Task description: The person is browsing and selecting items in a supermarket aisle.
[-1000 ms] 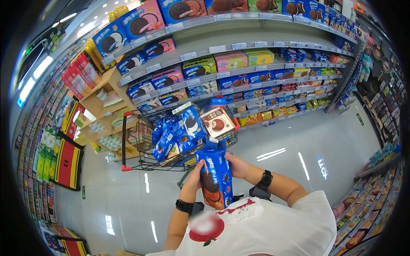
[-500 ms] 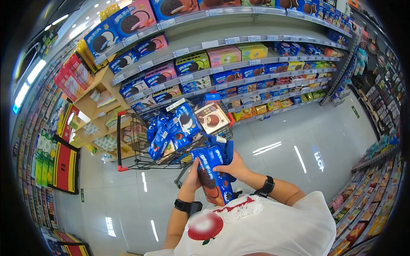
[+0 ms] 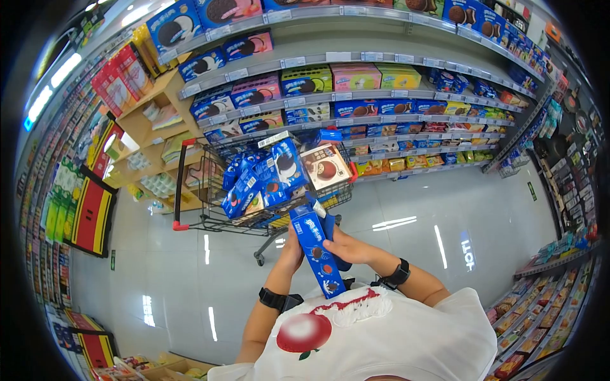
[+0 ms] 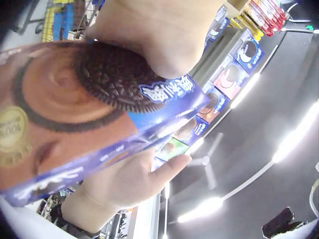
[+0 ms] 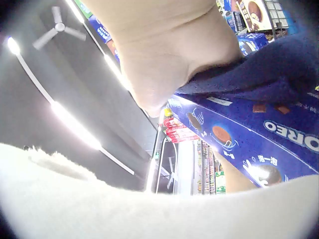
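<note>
A blue cookie box (image 3: pixel 316 254) stands lengthwise between both hands, close to the white shirt. The left hand (image 3: pixel 293 251) grips its left side; in the left wrist view that hand (image 4: pixel 154 30) lies over the box's cookie picture (image 4: pixel 75 94). The right hand (image 3: pixel 346 246) holds the other side, thumb on the narrow face, with a dark blue cloth (image 3: pixel 328 225) between palm and box. In the right wrist view the cloth (image 5: pixel 249 74) lies against the box's printed side (image 5: pixel 249 129).
A shopping cart (image 3: pixel 219 222) with blue cookie packs (image 3: pixel 287 166) and a white-brown box (image 3: pixel 325 166) stands just beyond the hands. Stocked shelves (image 3: pixel 356 95) run behind it. A wooden shelf unit (image 3: pixel 152 130) is at the left, more shelves (image 3: pixel 546 305) at the lower right.
The box has turned so its narrow side faces up instead of its wide front. The right hand has shifted from the bare box to holding it with the dark cloth.
</note>
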The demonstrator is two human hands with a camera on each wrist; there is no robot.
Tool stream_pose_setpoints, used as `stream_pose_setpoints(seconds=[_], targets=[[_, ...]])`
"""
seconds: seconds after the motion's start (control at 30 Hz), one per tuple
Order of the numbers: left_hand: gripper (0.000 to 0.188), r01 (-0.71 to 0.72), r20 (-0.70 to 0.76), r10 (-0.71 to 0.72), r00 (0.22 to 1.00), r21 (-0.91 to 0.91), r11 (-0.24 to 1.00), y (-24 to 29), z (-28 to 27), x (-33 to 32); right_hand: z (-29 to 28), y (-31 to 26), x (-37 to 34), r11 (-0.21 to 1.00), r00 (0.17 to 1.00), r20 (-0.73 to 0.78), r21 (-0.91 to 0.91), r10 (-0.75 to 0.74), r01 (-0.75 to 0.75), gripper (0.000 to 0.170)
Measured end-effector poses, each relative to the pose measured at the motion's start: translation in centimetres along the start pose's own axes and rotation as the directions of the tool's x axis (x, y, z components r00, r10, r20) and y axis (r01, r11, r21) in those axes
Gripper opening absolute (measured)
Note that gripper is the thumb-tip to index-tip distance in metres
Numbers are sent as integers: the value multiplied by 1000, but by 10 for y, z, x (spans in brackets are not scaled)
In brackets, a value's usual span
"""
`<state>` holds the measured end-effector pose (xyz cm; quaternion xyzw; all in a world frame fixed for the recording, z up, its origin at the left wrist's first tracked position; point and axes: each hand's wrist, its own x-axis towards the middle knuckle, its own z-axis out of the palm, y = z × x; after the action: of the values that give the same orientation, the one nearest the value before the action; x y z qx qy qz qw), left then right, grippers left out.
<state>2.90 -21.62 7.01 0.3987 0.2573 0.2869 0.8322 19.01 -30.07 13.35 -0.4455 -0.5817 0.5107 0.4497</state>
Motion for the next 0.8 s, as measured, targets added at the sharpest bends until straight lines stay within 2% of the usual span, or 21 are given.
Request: stream_pose_setpoints(seconds=[0.03, 0.13, 0.17, 0.2, 0.27, 0.33, 0.37, 0.4, 0.43, 0.57, 0.67, 0.7, 0.8], targets=[[61, 63, 89, -62, 994, -6, 998, 5, -1, -1, 1, 2, 2, 965, 993, 34, -234, -112, 117, 73], [74, -72, 259, 74, 963, -14, 997, -8, -15, -1, 2, 0, 1, 906, 996, 85, -423, 12, 25, 72], [90, -97, 274, 84, 958, 37, 995, -6, -15, -5, 2, 1, 0, 899, 996, 80, -432, -40, 71, 64], [96, -48, 261, 56, 964, -34, 998, -3, -12, -8, 2, 2, 0, 899, 998, 61, -436, -15, 40, 61], [75, -37, 81, 25, 996, 143, 989, 7, 4, -15, 1, 4, 0, 897, 999, 27, -442, 39, -23, 55], [62, 51, 12, -51, 999, 29, 998, 6, 2, -10, -2, 5, -1, 900, 1000, 0, -436, 12, -11, 48], [60, 39, 6, -39, 999, 13, 999, 7, 3, -11, -5, 5, -1, 900, 1000, -16, -436, -4, -4, 45], [58, 26, 2, -26, 1000, 0, 1000, 11, 4, -11, -7, 5, -1, 899, 999, -34, -437, -21, 4, 43], [64, 32, 73, -27, 997, -78, 996, 15, 4, -10, -7, 0, -1, 870, 985, -57, -479, -162, 115, 43], [58, 54, 98, -36, 995, -190, 980, 14, -8, -13, 1, -35, -2, 822, 951, -42, -515, -306, 242, 52], [58, 24, 118, -4, 993, -175, 984, 14, -6, -16, -2, -30, 1, 767, 930, -16, -572, -366, 292, 56], [60, 31, 118, -12, 993, -161, 986, 13, -7, -14, -2, -31, 3, 739, 896, -76, -598, -437, 309, 57], [62, 67, 174, -53, 983, -76, 995, 19, -7, -16, -9, -17, 11, 735, 861, -194, -625, -471, 261, 56]])
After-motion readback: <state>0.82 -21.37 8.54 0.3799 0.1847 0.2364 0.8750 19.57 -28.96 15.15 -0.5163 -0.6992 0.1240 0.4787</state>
